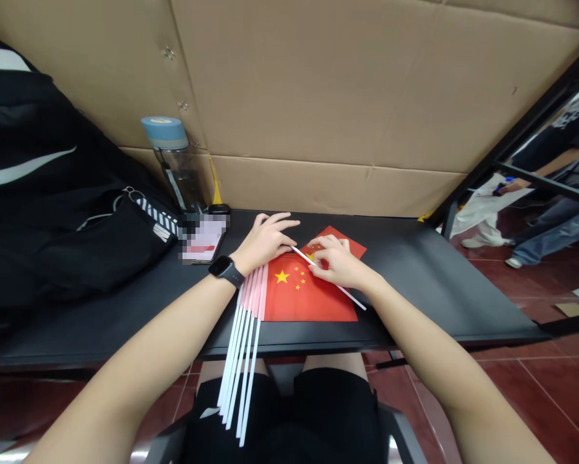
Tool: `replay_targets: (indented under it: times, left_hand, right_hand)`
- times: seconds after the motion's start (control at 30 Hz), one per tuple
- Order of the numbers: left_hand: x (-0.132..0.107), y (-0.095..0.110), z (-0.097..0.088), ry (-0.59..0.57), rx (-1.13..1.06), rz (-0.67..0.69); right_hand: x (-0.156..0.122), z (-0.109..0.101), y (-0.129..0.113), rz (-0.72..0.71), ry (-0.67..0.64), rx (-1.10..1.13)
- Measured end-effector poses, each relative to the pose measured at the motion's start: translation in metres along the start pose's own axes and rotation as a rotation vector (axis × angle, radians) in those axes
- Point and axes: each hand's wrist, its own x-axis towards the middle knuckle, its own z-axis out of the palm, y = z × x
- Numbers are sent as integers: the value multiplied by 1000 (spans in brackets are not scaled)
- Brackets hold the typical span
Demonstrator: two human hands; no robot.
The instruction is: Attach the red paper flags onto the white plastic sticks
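Observation:
My left hand (265, 240) lies flat, fingers spread, on the top of a stack of small red flags (303, 293) with yellow stars on a black table (438, 277). Its wrist wears a black smartwatch (226, 270). My right hand (335, 261) pinches a thin white stick (351, 296) that lies slantwise across a loose red flag sheet (351, 243). Several white sticks (241, 367) of finished flags jut over the table's front edge above my lap.
A black bag (52, 212) fills the table's left side. A clear bottle with a blue lid (173, 161) and a phone (205, 241) stand beside it. Cardboard (342, 96) walls the back. At the right, a person's arm and legs (554, 193) show behind a black frame.

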Motion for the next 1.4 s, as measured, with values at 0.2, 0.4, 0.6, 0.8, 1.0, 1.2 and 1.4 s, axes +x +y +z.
replay_targets:
  times: [0.2,0.4,0.6,0.8,1.0,1.2,1.4]
  left_hand:
    - [-4,-13,3,36,46,-128]
    - [-6,-14,1,53,36,-148]
    - [1,10,0,-21,-60,47]
    - [0,2,5,-25,-37,31]
    - [-4,-19,1,35,-38,-109]
    - [-4,-13,-2,18,-13,-85]
    - [-1,1,-5,18,-9,-47]
  right_hand:
    - [0,0,0,6,4,10]
    - [0,2,2,5,-8,8]
    - [-1,0,1,12,-16,-4]
    - [-1,-1,0,15,-28,2]
    - [-2,-3,0,15,-43,19]
    - [-5,-8,0,12,-19,47]
    - [-6,-14,4,-3,-22,70]
